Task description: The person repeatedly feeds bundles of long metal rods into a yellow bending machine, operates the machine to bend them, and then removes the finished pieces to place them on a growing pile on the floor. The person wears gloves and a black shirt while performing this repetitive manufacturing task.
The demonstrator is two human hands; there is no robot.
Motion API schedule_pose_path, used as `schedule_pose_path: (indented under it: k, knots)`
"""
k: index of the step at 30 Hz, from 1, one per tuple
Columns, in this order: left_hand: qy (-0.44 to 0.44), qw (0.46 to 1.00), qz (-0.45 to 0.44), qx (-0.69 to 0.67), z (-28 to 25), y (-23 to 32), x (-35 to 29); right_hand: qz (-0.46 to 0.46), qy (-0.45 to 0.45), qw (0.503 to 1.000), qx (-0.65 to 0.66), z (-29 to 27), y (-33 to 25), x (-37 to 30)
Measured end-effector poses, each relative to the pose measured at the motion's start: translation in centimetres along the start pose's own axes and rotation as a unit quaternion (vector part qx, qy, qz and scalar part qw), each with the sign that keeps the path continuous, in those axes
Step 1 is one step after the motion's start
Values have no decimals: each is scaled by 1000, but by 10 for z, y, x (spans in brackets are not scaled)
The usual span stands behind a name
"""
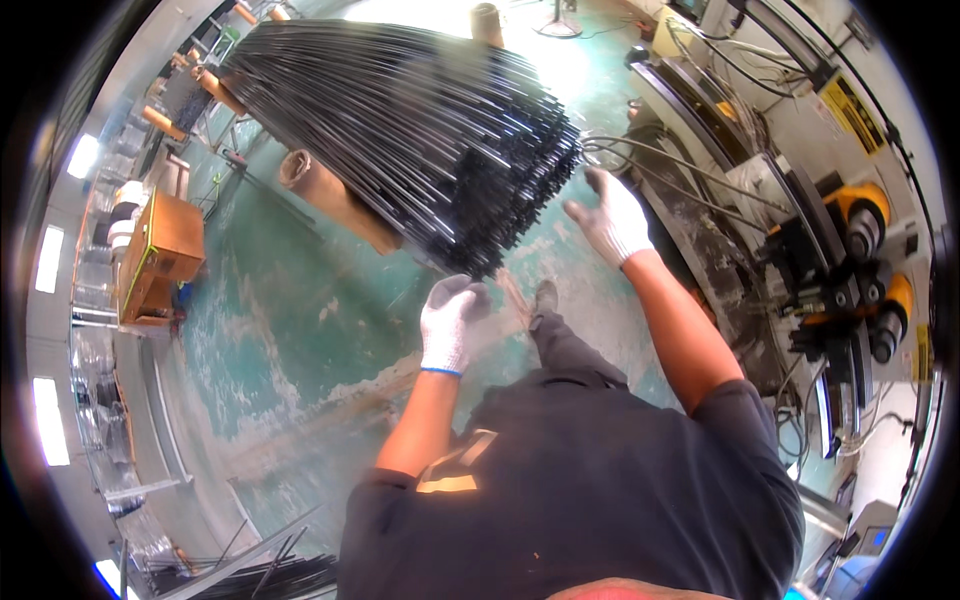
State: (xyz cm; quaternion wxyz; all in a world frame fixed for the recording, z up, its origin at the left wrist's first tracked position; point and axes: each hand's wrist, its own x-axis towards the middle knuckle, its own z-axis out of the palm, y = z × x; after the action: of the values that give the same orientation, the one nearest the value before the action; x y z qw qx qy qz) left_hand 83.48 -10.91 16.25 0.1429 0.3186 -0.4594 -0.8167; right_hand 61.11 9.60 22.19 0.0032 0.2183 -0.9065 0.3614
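A large stack of long, thin black rods fans out ahead of me, its uneven ends facing my body. My right hand, in a white knit glove, is just right of these ends. Its thumb and fingers are apart, and nothing shows between them. Below the stack's near left corner is my left hand, also gloved in white with a blue cuff edge. Its fingers bend toward the rods and are partly smeared by motion; whether they touch a rod cannot be seen.
Brown cardboard tubes line the stack's left side, and another tube stands beyond it. Machinery with orange-and-black motors, hoses and cables runs along the right. A brown box stands far left. More dark rods lie at lower left.
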Motion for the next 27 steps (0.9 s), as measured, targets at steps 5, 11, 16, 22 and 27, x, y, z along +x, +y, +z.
schedule_pose_path:
  k: [5, 11, 16, 22, 27]
  knots:
    - [53, 998, 29, -8, 13, 42, 53, -68, -48, 995, -47, 39, -64, 146]
    - [91, 992, 77, -29, 43, 87, 102, -75, -109, 962, -239, 117, -102, 296]
    - [120, 990, 57, -55, 42, 69, 123, -60, -125, 956, -260, 153, -137, 306]
    - [108, 993, 41, -14, 35, 87, 167, -178, -172, 949, -198, 207, -129, 310]
    - [52, 995, 52, -68, 36, 136, 184, -139, -256, 930, -225, 179, -140, 341]
